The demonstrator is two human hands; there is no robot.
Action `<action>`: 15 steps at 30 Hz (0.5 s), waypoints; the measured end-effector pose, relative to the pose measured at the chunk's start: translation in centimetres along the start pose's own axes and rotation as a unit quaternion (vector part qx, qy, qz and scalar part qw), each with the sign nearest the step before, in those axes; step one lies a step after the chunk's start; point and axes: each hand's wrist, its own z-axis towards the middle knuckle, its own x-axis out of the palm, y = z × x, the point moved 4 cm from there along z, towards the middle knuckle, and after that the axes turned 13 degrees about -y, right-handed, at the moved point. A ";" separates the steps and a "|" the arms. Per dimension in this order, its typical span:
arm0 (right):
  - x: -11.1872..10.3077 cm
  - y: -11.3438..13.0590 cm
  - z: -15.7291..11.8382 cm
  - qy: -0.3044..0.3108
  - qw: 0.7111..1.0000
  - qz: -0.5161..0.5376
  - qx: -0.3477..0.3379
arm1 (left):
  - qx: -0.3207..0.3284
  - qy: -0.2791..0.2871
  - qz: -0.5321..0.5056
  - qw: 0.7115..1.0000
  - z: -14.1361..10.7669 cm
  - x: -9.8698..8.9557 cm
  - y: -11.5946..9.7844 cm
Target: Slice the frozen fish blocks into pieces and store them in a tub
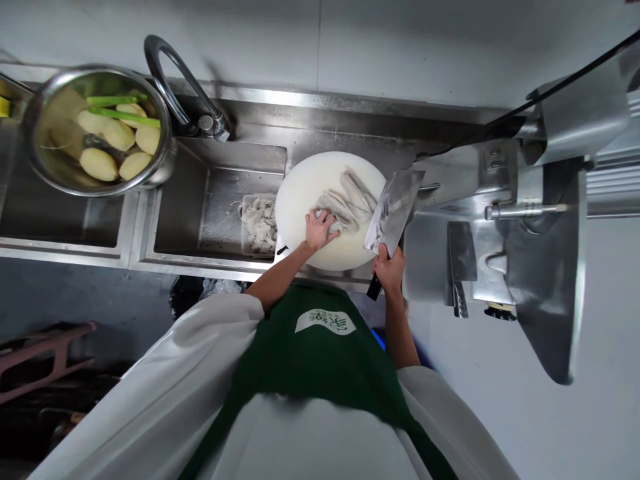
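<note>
On a round white cutting board [305, 180] lie several pale greyish-white slabs of what looks like tripe or fish [357, 193]. My left hand [319, 230] rests on the near-left end of them, with its fingers curled over one piece and the thumb apart. In my right hand [390, 267] is a cleaver [397, 203], gripped by its black handle at the board's right edge. The broad blade points away from me, tilted, with pale scraps stuck to it. Left of the board, a clear plastic container [244, 230] holds pale cut pieces [260, 223].
A steel pot [37, 147] with peeled potatoes [100, 164] and green stalks stands over the sinks' left side. A tap [170, 80] curves above the sink basin [183, 200]. On the right are a steel machine [545, 267] and another cleaver [463, 250].
</note>
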 end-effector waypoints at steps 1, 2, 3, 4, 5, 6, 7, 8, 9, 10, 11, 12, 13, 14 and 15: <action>-0.1 -0.3 0.1 0.000 1.000 0.003 0.001 | 0.006 -0.003 -0.006 1.000 0.1 -0.3 0.4; -0.2 -0.6 0.1 0.001 1.000 0.005 0.002 | 0.010 -0.006 -0.012 1.000 0.2 -0.6 0.8; -0.4 -0.8 0.2 0.003 1.000 0.005 0.002 | 0.012 -0.010 -0.017 1.000 0.3 -1.0 1.1; -0.5 -0.9 0.3 0.006 1.000 0.005 0.004 | 0.013 -0.015 -0.021 1.000 0.3 -1.4 1.3; -0.6 -1.1 0.4 0.009 1.000 0.003 0.007 | 0.013 -0.021 -0.024 0.999 0.3 -1.7 1.5; -0.7 -1.2 0.4 0.011 1.000 0.001 0.010 | 0.013 -0.029 -0.026 0.999 0.2 -2.1 1.6; -0.8 -1.3 0.5 0.015 1.000 -0.001 0.013 | 0.011 -0.037 -0.028 0.999 0.0 -2.4 1.6; -0.9 -1.4 0.6 0.018 1.000 -0.002 0.015 | 0.009 -0.045 -0.031 0.998 -0.1 -2.7 1.5; -0.9 -1.5 0.6 0.020 1.000 -0.002 0.016 | 0.006 -0.051 -0.034 0.998 -0.3 -2.8 1.4; -1.0 -1.5 0.7 0.023 1.000 0.001 0.015 | 0.003 -0.058 -0.038 0.998 -0.5 -2.9 1.3; -1.0 -1.5 0.7 0.025 1.000 0.003 0.014 | -0.002 -0.066 -0.045 0.997 -0.6 -3.0 1.1; -1.0 -1.6 0.7 0.028 1.000 0.004 0.013 | -0.010 -0.077 -0.054 0.996 -0.7 -3.1 1.0; -1.0 -1.6 0.7 0.030 0.999 0.003 0.013 | -0.019 -0.091 -0.065 0.994 -0.8 -3.3 1.0; -1.0 -1.7 0.6 0.033 0.999 0.001 0.013 | -0.029 -0.107 -0.076 0.991 -0.9 -3.6 1.1; -1.0 -1.7 0.6 0.033 0.999 -0.001 0.013 | -0.040 -0.125 -0.085 0.988 -0.9 -4.2 1.4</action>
